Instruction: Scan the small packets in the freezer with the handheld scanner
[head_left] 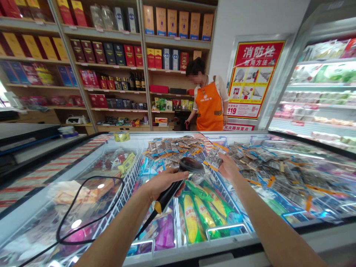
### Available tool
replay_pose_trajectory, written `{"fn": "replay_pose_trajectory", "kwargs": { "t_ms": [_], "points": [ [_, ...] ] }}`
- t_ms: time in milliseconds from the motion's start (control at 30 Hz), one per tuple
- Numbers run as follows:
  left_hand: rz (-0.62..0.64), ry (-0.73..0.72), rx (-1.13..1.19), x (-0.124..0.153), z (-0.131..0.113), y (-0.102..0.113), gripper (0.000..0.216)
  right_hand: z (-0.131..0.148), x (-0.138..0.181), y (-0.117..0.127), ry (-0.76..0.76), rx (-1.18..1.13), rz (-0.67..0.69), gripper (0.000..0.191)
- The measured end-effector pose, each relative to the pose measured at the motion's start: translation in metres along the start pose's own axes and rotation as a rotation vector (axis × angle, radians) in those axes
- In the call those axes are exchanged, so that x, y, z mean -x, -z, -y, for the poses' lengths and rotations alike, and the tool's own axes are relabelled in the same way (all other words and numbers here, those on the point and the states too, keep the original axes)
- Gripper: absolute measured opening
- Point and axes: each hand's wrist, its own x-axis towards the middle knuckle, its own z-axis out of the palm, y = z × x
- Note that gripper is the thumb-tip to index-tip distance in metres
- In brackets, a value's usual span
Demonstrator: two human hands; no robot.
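My left hand (164,182) is wrapped round the black handle of a barcode scanner (189,165), whose head points toward my right hand. A black cable (83,207) loops from the scanner's yellow end across the freezer glass. My right hand (227,167) pinches a small clear packet (213,158) just above the open chest freezer (178,256). Beneath both hands lie packaged corn cobs (200,215) in green and yellow wrappers, inside wire baskets.
Several small packets (172,146) are heaped on the freezer's far side and under the right glass lid. A person in an orange apron (209,107) stands behind the freezer by shelves of boxed goods. An upright fridge (319,85) stands at right, a counter (27,141) at left.
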Motion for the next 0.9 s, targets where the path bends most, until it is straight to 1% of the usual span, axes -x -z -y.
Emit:
{"fn": "replay_pose_trajectory", "kwargs": {
  "t_ms": [233, 433, 700, 800, 900],
  "points": [
    [-0.001, 0.011, 0.025, -0.0027, 0.0041, 0.0032, 0.037, 0.002, 0.0026, -0.0035, -0.004, 0.002, -0.008, 0.021],
    [0.045, -0.003, 0.027, -0.003, 0.0053, 0.0047, 0.036, 0.0027, 0.0037, -0.005, -0.006, -0.02, -0.011, 0.02],
    [0.021, -0.013, 0.036, -0.0053, 0.0071, 0.0078, 0.036, 0.0029, 0.0032, -0.0025, -0.011, -0.02, 0.023, 0.02],
    [0.027, -0.017, 0.01, -0.0046, 0.0064, 0.007, 0.038, 0.0028, 0.0046, -0.0038, 0.002, -0.029, 0.006, 0.022],
    [0.023, -0.035, -0.014, -0.0042, 0.0057, 0.0067, 0.038, 0.006, 0.0055, -0.0074, -0.072, -0.015, -0.019, 0.019]
  ]
}}
